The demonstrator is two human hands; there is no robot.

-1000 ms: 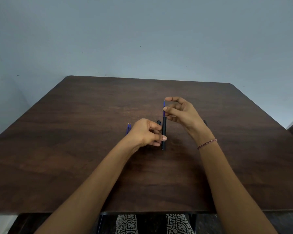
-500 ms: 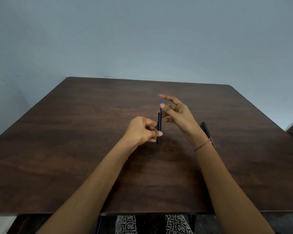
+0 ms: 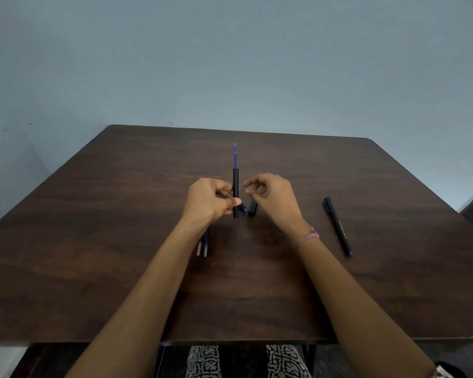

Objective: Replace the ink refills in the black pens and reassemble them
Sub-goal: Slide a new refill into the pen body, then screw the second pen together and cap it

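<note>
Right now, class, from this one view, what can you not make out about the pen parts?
Head view:
Spare refills: far ends hidden under the left forearm.
Small black piece: too small to identify.
Print on the capped pen: too small to read.
Pen barrel: partly covered by the left hand.

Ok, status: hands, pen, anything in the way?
Left hand grips black barrel, blue refill sticking out. Right hand empty beside it. Short black piece below, not blocking.

black barrel (image 3: 235, 192), blue refill (image 3: 234, 156)
</note>
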